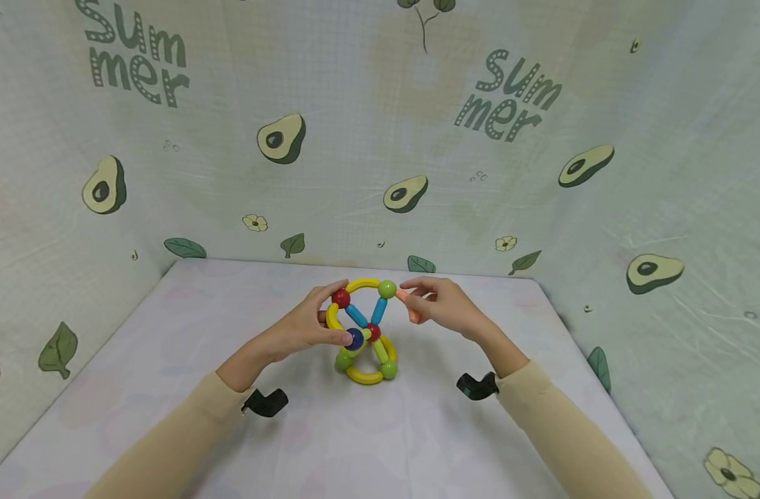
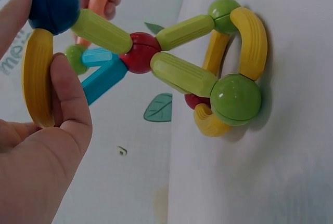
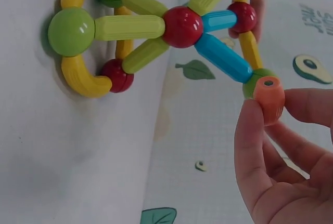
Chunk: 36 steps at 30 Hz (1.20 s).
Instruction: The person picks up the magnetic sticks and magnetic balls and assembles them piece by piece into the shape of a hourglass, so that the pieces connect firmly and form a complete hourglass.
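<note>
A magnetic ball-and-stick model stands on the table, narrow at a central red ball (image 2: 140, 52) and wider above and below. My left hand (image 1: 301, 326) grips its upper left side, fingers curled round a yellow curved stick (image 2: 37, 78) and thumb by the dark blue ball (image 1: 354, 338). Between thumb and fingertips, my right hand (image 1: 448, 306) pinches an orange curved stick (image 3: 269, 104). One end of that stick is right at the upper light green ball (image 1: 387, 289). Blue sticks (image 3: 225, 57) slope down from the upper ring to the red centre.
The model's lower ring, with a green ball (image 2: 235, 99) and yellow curved sticks (image 3: 86, 78), rests on the pale table cloth (image 1: 330, 443). A printed avocado curtain (image 1: 342, 229) hangs behind and at both sides. Black wrist mounts (image 1: 267, 403) stick out below the sleeves.
</note>
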Tool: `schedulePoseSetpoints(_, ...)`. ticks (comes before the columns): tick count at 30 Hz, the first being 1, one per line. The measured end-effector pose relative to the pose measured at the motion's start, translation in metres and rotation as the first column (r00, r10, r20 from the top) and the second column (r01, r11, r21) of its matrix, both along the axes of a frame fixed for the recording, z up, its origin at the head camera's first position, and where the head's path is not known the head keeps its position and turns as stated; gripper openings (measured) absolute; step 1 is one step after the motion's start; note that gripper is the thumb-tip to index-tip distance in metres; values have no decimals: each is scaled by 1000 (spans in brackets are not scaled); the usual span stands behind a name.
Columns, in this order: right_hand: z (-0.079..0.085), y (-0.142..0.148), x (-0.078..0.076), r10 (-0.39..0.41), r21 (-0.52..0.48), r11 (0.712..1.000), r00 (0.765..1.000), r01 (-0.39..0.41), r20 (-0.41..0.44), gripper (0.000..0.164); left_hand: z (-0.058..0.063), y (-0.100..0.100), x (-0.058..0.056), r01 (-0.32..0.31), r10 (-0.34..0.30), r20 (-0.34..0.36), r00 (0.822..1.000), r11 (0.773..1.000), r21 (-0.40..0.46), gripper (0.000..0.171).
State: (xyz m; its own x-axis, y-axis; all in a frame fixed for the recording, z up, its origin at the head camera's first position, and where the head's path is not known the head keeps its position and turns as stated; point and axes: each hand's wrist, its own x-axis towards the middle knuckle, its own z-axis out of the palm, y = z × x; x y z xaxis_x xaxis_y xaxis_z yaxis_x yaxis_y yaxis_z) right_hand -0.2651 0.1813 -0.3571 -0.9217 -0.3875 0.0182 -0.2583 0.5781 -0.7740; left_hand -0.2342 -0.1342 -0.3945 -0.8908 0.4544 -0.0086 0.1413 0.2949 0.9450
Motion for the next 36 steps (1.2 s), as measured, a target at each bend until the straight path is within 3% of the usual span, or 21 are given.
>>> schedulePoseSetpoints(10, -4, -2, -3, 69, -112, 992, 988, -53, 139, 50, 2, -3, 1, 41, -41, 26, 999, 999, 7, 112)
schedulePoseSetpoints(24, -20, -4, 14, 23, -283, 959, 987, 23, 158, 50, -2, 10, 3, -20, 16, 43, 999, 995, 96, 108)
schedulePoseSetpoints(36, -30, -13, 21, -31, -380, 920, 985, 95, 170, 53, -1, 25, 8, -120, 120, 18, 993, 990, 66, 107)
